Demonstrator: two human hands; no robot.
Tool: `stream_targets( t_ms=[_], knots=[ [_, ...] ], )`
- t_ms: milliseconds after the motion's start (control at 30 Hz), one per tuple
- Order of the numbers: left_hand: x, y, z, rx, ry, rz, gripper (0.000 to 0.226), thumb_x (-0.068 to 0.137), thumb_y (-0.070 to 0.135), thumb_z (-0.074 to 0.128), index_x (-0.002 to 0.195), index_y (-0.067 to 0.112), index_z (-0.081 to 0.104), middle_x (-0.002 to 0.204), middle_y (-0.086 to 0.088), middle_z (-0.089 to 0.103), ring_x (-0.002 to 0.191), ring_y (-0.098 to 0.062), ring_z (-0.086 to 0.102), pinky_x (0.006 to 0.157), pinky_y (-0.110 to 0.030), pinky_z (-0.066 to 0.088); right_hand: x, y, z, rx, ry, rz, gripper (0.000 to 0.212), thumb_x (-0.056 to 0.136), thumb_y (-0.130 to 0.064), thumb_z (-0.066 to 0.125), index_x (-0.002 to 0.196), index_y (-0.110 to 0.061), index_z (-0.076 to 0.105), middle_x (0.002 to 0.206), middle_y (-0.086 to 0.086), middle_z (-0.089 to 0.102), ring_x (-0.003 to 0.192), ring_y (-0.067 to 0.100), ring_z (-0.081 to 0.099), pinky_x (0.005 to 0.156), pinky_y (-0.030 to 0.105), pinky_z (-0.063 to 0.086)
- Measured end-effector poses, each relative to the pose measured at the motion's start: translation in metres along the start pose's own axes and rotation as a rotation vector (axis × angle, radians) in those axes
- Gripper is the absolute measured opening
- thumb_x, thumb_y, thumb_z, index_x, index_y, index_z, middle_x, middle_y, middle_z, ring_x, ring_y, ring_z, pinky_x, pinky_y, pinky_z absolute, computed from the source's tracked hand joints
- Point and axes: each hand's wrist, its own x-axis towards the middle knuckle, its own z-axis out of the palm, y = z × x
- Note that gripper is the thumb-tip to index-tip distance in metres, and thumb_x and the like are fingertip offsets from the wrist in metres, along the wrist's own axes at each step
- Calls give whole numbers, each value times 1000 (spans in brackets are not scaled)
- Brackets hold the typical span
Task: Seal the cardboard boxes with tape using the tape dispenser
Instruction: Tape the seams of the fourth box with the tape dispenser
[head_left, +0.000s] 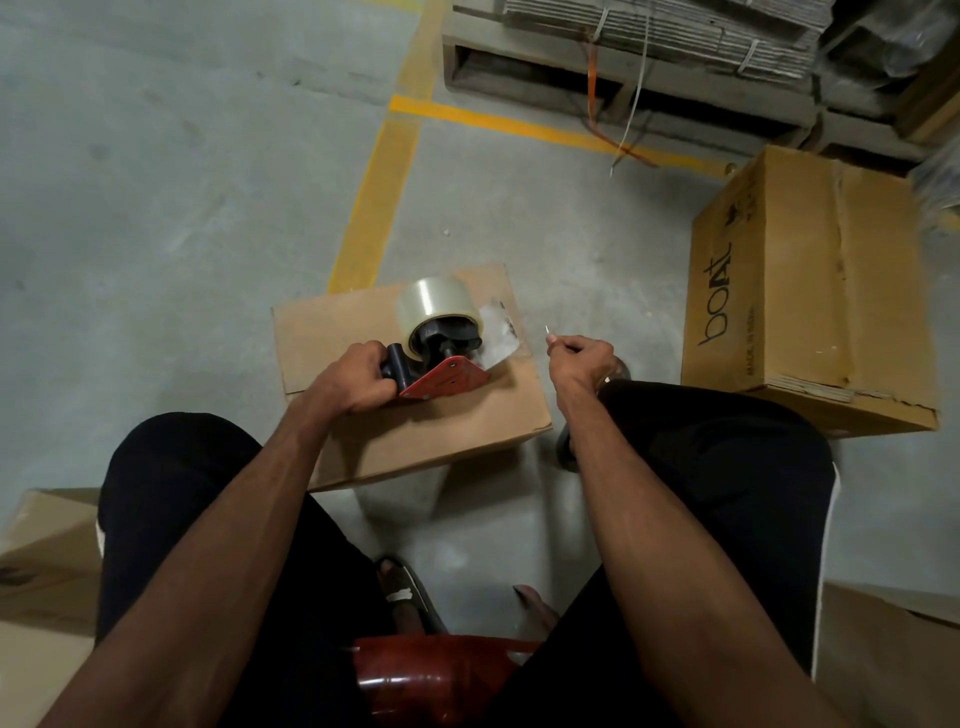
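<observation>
Bare forearms, black trousers (171, 499) with a white side stripe, seemingly dark sandals (408, 592).

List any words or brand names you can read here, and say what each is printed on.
"boAt": large logo on the side of the big cardboard box at right.
"MADE IN INDIA": small print beside that logo, only just legible.
Dark marks near that box's top edge: too small to read.
Nothing readable on the tape dispenser.

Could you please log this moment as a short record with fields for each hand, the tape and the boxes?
left hand: grips the dispenser handle
right hand: off the box, pinches something small, unclear what
tape: loose end sticks up from the dispenser
small box: on the floor, dispenser on its top
large box: to the right, printed "boAt"
</observation>
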Motion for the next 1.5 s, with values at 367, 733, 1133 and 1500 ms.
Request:
stream_targets(
  t_ms=[367, 733, 1133, 1500],
  knots=[
    [-1, -2, 1, 39, -14, -3, 35, 74, 41, 64, 91, 11, 57, 88, -10, 64, 76, -28, 64, 70, -45, 58, -26, -9, -8, 94, -195, 245, 22, 81, -25, 85, 98, -16, 74, 108, 6, 72, 87, 21, 70, 80, 31, 60],
    [-7, 2, 2, 84, 8, -11, 31, 80, 37, 66, 96, 11, 58, 93, -11, 65, 79, -29, 63, 70, -40, 55, -59, -31, 1, -19, -80, -156, 8, 88, -23, 79, 85, -18, 73, 80, -4, 69, 86, 18, 68, 73, 26, 56],
    [-23, 25, -23, 374, 66, 77, 25, 83, 39, 55, 89, 15, 51, 93, -14, 65, 74, -29, 53, 66, -32, 39, -65, -24, -2, -283, -103, -470, 24, 93, -10, 66, 115, -19, 70, 108, 4, 68, 94, 23, 66, 77, 38, 57],
    [-51, -38, -60, 370, 37, -111, 33, 92, 26, 59, 113, 1, 59, 113, -23, 66, 86, -33, 57, 69, -32, 40, -68, -39, -8, -235, -151, -368, 29, 82, -22, 86, 105, -24, 68, 100, -2, 67, 87, 15, 60, 71, 32, 43]
  ],
)
